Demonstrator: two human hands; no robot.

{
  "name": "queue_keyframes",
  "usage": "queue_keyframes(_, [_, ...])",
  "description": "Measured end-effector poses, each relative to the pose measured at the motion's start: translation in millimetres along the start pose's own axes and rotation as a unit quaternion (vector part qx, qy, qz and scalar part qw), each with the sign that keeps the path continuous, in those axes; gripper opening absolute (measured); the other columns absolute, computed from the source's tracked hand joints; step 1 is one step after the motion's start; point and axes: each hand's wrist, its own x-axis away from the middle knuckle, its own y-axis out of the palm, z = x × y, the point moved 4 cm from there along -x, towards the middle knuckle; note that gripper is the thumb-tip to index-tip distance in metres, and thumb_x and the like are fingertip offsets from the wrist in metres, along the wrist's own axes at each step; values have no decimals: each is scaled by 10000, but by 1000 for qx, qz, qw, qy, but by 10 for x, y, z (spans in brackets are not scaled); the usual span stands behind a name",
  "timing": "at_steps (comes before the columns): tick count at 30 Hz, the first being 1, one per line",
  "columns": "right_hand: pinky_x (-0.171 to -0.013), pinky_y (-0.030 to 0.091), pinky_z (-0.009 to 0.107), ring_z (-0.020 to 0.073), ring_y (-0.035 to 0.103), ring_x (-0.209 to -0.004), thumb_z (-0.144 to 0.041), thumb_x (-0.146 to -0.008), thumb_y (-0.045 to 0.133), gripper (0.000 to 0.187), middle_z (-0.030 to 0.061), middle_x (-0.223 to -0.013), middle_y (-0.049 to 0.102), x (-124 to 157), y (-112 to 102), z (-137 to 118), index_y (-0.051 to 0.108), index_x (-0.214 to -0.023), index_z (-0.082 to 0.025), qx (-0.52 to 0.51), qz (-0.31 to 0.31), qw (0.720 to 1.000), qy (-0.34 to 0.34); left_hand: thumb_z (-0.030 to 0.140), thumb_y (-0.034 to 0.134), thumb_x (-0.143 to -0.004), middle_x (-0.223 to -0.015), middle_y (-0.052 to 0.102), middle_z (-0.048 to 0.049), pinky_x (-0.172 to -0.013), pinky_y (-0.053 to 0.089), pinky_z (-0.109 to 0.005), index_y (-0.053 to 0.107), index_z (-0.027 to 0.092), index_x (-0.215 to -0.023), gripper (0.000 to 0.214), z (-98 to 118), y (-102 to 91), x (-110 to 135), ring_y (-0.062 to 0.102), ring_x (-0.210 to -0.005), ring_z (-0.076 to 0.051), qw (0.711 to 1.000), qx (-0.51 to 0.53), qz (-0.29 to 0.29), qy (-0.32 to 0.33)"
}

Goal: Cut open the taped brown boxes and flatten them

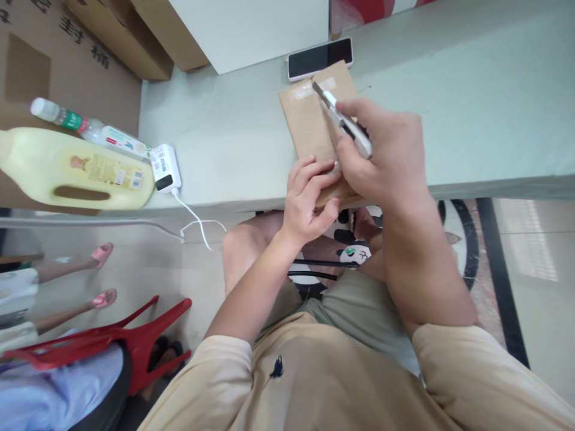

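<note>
A small brown cardboard box (305,123) lies at the table's near edge, with clear tape across the seam at its far end. My left hand (312,194) holds its near left part, fingers over the top and thumb toward the near side. In my right hand (381,149) is a utility knife (348,123), gripped by its white and grey handle. The blade points away from me and sits at the box's seam near the tape; whether it touches the cardboard I cannot tell. My right hand hides part of the box's right side.
Behind the box lies a phone (320,58). To the left are a pale yellow jug (76,170), a plastic bottle (69,118) and a white device (165,167) with a cable. Large cartons (27,90) stand at far left. A person sits on a red chair (144,335) lower left.
</note>
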Motion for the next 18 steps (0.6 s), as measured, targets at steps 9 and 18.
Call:
queue_keyframes(9, [-833,525,390,277,721,-928,-263,-867,473,453,80,-1000,761,-7,-7,12,668,-1274,-236,-7,32,999,-2,569,358,-1007,-1274,659,-100,-1182,409,-541,611,248,-1226,464,-1,1,5,549,-1322,-275,1000,-1,3,-5])
queue_keyframes(18, [-694,438,356,216,608,-710,-244,-772,499,473,90,-842,730,13,6,53,745,-1165,-150,-65,97,993,-32,515,387,-1012,-1238,672,-99,-1147,443,-504,610,231,-1213,413,38,-27,-29,572,-1285,-260,1000,-13,22,15])
